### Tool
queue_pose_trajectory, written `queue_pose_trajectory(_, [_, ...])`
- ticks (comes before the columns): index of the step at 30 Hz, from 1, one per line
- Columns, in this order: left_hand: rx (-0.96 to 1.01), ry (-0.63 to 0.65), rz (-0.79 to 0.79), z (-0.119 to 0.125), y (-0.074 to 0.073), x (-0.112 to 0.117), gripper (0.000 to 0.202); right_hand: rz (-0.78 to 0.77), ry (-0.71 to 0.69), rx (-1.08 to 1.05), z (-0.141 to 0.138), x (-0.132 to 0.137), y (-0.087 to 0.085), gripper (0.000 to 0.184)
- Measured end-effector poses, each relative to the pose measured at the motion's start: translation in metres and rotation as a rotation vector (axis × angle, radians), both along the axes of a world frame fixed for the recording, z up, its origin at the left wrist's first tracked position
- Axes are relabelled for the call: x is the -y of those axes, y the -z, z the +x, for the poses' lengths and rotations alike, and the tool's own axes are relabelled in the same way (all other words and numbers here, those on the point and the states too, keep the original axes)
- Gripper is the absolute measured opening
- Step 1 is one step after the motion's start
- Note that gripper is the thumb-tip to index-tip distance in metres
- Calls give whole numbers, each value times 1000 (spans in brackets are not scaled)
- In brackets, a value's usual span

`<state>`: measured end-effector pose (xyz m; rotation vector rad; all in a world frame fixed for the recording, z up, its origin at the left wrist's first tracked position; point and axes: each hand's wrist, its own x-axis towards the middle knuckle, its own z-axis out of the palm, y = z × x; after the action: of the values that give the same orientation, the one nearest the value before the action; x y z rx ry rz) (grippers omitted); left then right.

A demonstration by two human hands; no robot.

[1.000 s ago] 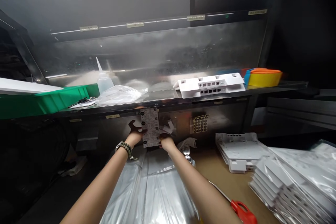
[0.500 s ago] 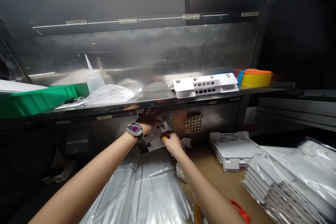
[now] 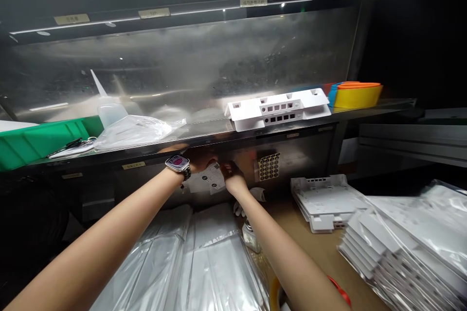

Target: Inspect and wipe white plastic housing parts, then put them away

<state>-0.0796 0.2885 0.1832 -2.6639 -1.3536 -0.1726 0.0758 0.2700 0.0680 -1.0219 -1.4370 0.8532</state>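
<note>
Both of my hands reach under the front lip of a steel shelf [image 3: 219, 132]. A white label sheet [image 3: 214, 178] with printed codes sits between them against the shelf's dark front panel. My left hand [image 3: 200, 161], with a watch on the wrist, holds the sheet's upper left part. My right hand [image 3: 231, 175] pinches at its right edge. Which fingers grip is hard to make out in the shadow.
On the shelf lie a white plastic housing [image 3: 278, 108], a clear bag [image 3: 133, 131], a squeeze bottle [image 3: 107, 108], a green bin [image 3: 34, 139] and a yellow bowl [image 3: 356, 95]. A dot sticker sheet [image 3: 269, 166] hangs on the panel. Bagged white parts [image 3: 397, 240] are stacked right; plastic bags [image 3: 197, 262] lie below my arms.
The label sheet hung flat and upright a second ago; now it is crumpled and tilted between my hands. My left wrist has turned, showing the watch. The camera dropped and shifted left.
</note>
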Motion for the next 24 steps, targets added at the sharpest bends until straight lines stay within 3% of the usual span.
queue_pose_trajectory(6, [-8,14,68,5,5,0,17,-7,42,-18,-10,-6,-9,23])
queue_pose_trajectory(14, [19,68,78,9,1,9,20,-22,48,-18,-6,-2,-8,24])
queue_pose_trajectory(24, [-16,93,111,9,2,13,17,-83,15,14,-7,-18,-7,25])
